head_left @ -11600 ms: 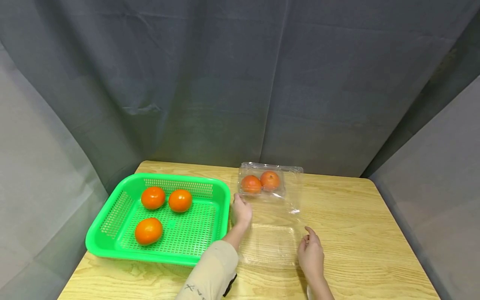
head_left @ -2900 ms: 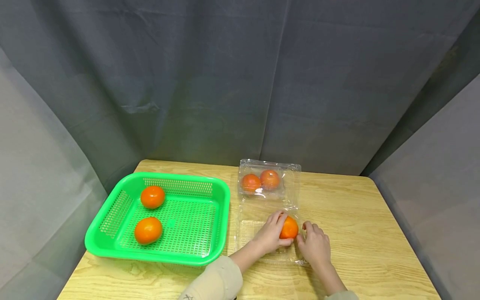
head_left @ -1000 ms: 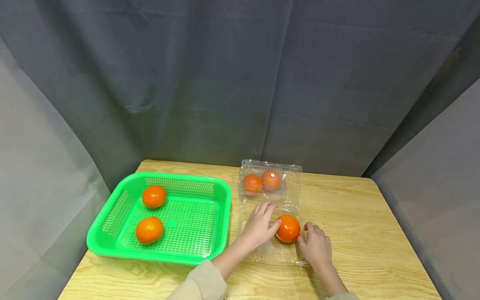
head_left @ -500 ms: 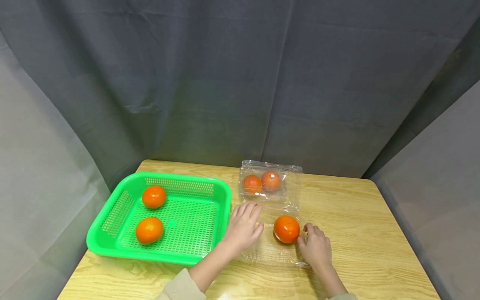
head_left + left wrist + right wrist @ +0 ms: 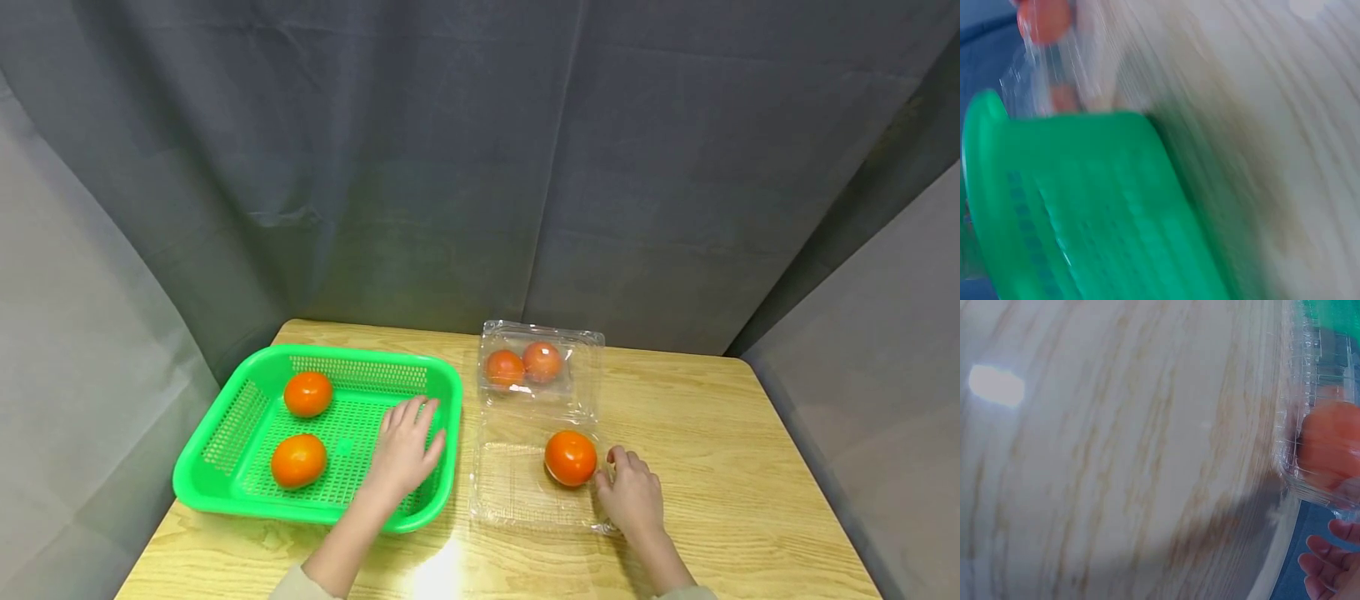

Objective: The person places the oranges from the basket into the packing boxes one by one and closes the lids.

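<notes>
In the head view my left hand (image 5: 405, 448) is over the right part of the green basket (image 5: 315, 518), fingers spread and holding nothing. Two glossy round orange fruits, the back fruit (image 5: 308, 394) and the front fruit (image 5: 299, 461), lie in the basket's left half. A third orange fruit (image 5: 571, 457) sits at the right side of a clear plastic container (image 5: 510, 492). My right hand (image 5: 632, 498) is beside that fruit, fingers loosely bent, thumb right at the container's right edge. In the right wrist view its fingers (image 5: 1329, 562) show bent just below the container.
Behind the front container, two more fruits, one on the left (image 5: 505, 367) and one on the right (image 5: 542, 362), show through clear plastic. The wooden table (image 5: 712, 467) extends to the right. A grey curtain (image 5: 420, 167) hangs along the table's back edge.
My left hand has let go of the third fruit, left it in the clear container, and moved left over the basket. That fruit has shifted slightly left. My right hand stays in place.
</notes>
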Demonstrator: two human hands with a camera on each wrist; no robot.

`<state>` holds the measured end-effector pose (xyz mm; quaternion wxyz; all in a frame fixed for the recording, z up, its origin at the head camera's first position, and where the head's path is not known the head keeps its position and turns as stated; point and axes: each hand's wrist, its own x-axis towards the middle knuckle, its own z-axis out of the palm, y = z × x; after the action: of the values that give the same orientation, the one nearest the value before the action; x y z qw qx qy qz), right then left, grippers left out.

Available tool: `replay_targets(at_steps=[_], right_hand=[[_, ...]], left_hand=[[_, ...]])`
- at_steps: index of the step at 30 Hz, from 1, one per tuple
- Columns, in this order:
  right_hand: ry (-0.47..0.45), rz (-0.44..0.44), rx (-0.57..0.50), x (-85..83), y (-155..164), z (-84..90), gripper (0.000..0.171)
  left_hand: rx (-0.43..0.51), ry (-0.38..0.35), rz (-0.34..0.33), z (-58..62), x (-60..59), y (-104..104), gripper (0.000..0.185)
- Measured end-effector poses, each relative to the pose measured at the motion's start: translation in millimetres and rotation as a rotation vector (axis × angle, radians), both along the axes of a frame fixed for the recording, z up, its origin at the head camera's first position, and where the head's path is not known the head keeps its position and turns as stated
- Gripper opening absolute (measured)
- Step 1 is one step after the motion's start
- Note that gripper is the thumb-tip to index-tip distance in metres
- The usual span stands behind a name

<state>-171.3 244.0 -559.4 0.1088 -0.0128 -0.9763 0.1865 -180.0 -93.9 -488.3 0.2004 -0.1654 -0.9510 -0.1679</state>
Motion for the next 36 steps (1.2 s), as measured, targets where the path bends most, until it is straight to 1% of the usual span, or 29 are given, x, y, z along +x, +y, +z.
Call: replay_targets(at_steps=[6, 13, 15, 21, 25, 28, 32, 36], right_hand=[[-0.002, 0.0, 0.003, -0.4, 0.7, -0.7, 0.023], [-0.008, 0.004, 0.003, -0.1, 0.8, -0.7, 0.024], [-0.009, 0.005, 0.006, 0.1, 0.8, -0.5, 0.024], [-0.009, 0.006, 0.012, -0.4, 0.9, 0.0, 0.024], [-0.009, 0.004, 0.01, -0.6, 1.2, -0.1, 0.024], [-0.005, 0.004, 0.011, -0.5, 1.2, -0.1, 0.024], [-0.004, 0.004, 0.008, -0.4, 1.0, -0.4, 0.024], [-0.003, 0.006, 0.005, -0.5, 0.9, -0.9, 0.023]], left_hand=[[0.026, -0.013, 0.125, -9.3, -1.1, -41.2, 0.043], [-0.021, -0.074, 0.245, -19.7, 2.4, -81.9, 0.048], [-0.029, -0.114, 0.287, -22.1, 3.7, -91.6, 0.051], [-0.026, -0.269, 0.405, -25.0, 11.7, -116.6, 0.062], [-0.008, -0.309, 0.445, -28.6, 14.8, -128.8, 0.064], [0.0, -0.333, 0.461, -27.8, 16.2, -134.1, 0.064], [-0.002, -0.379, 0.464, -24.1, 18.6, -137.2, 0.066], [-0.002, -0.436, 0.45, -21.9, 21.3, -138.0, 0.068]])
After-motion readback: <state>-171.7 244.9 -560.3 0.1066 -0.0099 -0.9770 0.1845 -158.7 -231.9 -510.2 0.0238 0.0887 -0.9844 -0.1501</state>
